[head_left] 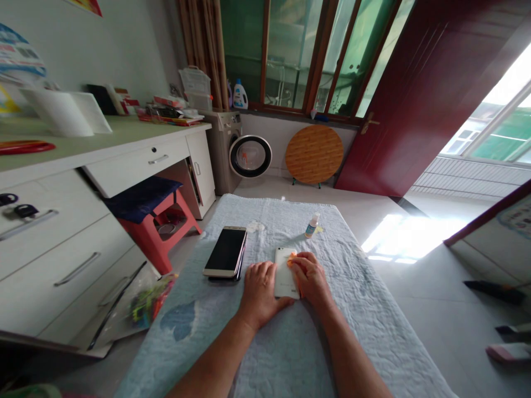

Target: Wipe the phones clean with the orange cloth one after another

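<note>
A white phone [284, 279] lies back side up on the cloth-covered table. My left hand [260, 288] steadies it, fingers along its left edge and thumb at its bottom edge. Pinched in the fingers of my right hand [310, 279] is a small orange cloth [291, 258], pressed on the upper right of the phone's back. Part of that cloth is hidden under the hand. To the left sits a stack of phones, the top one a gold-framed phone [227, 251] with a dark screen. Beyond my right hand stands a small spray bottle [312, 226].
A pale blue quilted cover [357, 309] spreads over the table. Left of it are a pink stool [160, 226] and a white desk [136, 168]. Behind stand a washing machine with its door open [250, 156] and a round wooden board [314, 153]. A red door [398, 94] is at right.
</note>
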Demonstrator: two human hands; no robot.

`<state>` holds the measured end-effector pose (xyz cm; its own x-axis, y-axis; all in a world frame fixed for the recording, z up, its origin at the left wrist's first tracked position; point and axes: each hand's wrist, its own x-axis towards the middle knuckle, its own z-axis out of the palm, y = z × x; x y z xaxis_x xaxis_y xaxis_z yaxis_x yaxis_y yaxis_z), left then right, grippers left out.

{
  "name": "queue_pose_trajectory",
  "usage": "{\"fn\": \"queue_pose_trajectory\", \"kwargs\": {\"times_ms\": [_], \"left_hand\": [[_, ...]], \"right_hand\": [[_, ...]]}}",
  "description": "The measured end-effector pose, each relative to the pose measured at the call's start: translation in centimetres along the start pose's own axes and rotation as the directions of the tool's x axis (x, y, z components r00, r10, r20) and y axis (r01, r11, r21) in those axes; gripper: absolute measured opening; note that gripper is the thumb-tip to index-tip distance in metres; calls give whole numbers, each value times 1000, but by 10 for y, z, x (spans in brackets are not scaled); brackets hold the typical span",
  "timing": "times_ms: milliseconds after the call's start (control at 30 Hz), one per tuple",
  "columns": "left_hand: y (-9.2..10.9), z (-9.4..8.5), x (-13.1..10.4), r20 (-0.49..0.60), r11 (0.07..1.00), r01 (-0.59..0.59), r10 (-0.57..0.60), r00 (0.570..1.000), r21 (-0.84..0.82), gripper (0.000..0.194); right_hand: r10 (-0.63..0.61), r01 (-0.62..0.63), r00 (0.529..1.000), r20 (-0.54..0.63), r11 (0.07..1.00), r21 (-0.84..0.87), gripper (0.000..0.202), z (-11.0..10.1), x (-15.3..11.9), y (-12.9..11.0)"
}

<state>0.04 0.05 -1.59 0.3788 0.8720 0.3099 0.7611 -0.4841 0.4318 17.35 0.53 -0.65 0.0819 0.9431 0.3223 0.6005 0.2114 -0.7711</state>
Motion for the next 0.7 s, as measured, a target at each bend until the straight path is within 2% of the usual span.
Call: {"fn": "queue_pose_trajectory", "kwargs": {"times_ms": [133,333,533,633,700], "left_hand": [[2,-3,2,5,1000,-6,6,1000,-29,73],[6,-9,5,28,999,24,-23,999,-33,70],[4,-6,3,-10,998,58,-58,998,13,74],[3,-4,2,-39,996,84,-82,996,31,76],[4,-4,1,-31,997,74,-73,997,30,69]], "right_hand": [[-4,4,1000,13,999,-39,21,1,2,1],[-63,68,996,60,994,-90,14,4,4,-1],[-97,115,981,167,988,-107,16,7,-1,-11],[-149,175,951,270,982,-75,18,7,-4,-16],[-174,206,932,318,976,-70,19,6,-5,-17]]}}
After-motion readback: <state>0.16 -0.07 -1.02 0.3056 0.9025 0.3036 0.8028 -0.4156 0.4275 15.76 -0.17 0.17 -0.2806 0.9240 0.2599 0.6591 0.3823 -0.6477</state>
